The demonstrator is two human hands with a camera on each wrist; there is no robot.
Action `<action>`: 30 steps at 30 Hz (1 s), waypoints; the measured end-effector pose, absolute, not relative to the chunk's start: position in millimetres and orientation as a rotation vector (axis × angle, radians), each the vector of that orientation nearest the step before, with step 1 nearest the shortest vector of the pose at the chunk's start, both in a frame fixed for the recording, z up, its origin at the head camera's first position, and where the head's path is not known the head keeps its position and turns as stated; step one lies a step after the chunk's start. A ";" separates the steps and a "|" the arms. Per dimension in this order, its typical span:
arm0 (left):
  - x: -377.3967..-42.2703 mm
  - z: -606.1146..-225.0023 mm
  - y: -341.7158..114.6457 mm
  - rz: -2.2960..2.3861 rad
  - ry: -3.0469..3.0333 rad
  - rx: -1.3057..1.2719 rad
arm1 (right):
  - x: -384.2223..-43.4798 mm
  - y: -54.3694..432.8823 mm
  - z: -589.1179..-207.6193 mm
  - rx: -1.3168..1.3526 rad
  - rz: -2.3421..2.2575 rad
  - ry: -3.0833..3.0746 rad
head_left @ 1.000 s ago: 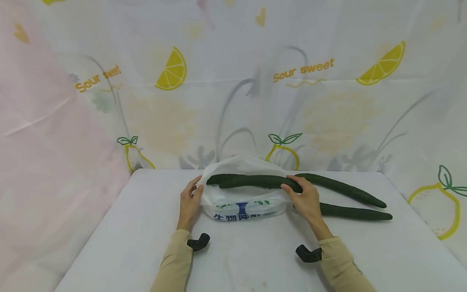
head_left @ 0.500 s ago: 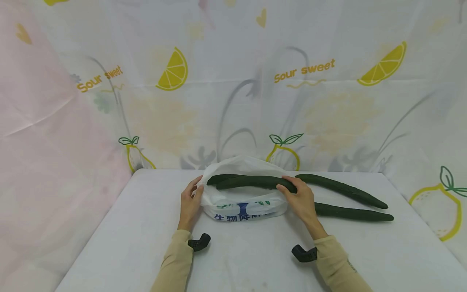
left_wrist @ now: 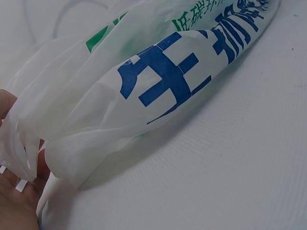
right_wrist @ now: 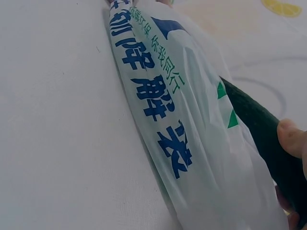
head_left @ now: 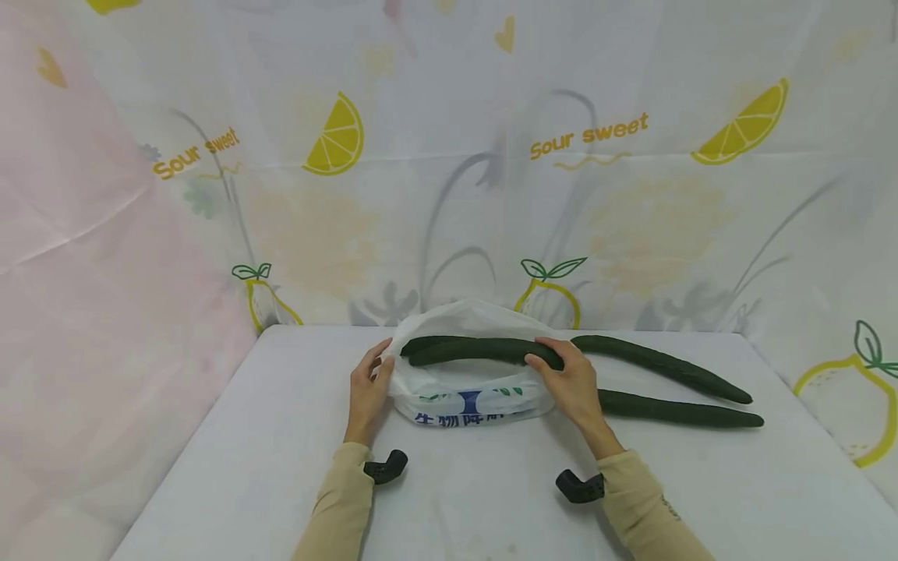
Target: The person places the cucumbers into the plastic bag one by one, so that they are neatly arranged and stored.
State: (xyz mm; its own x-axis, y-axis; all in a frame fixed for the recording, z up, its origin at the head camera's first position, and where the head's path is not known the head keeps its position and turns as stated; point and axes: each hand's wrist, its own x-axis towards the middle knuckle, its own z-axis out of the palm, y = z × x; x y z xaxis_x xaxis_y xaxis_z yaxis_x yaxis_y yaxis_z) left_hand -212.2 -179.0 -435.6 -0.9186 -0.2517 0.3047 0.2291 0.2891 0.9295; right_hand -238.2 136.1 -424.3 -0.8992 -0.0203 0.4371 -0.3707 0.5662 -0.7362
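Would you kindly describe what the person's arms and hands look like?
The left sleeve and right sleeve are long and beige, the right one bearing a dark marking too small to read. A black, bent device juts out by each wrist. Left hand and right hand are bare.

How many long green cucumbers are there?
4. The right hand grips one cucumber at the white bag; a second cucumber lies behind it; a far cucumber and a near cucumber rest rightward on the table. The bag may hide more.
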 end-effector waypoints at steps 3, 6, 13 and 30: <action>-212.4 -436.7 -179.0 -1.674 -2.165 0.020 | -239.1 134.0 -424.3 0.336 1.256 -2.419; -212.5 -437.7 -178.8 -1.684 -2.158 0.016 | -239.8 131.4 -424.4 0.354 1.249 -2.408; -212.8 -438.8 -178.0 -1.686 -2.134 0.010 | -242.1 125.8 -425.2 0.358 1.252 -2.433; -212.9 -433.8 -177.9 -1.692 -2.178 0.048 | -248.4 117.4 -421.5 0.332 1.251 -2.512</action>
State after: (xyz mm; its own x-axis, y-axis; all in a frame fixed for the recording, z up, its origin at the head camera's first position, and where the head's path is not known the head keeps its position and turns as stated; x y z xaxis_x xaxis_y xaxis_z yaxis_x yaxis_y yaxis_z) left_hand -212.9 -177.9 -433.8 -0.9268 -0.2558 0.2751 0.2032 0.2745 0.9399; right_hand -248.4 117.4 -421.5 -0.9235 -0.0661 0.3779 -0.3414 0.5909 -0.7310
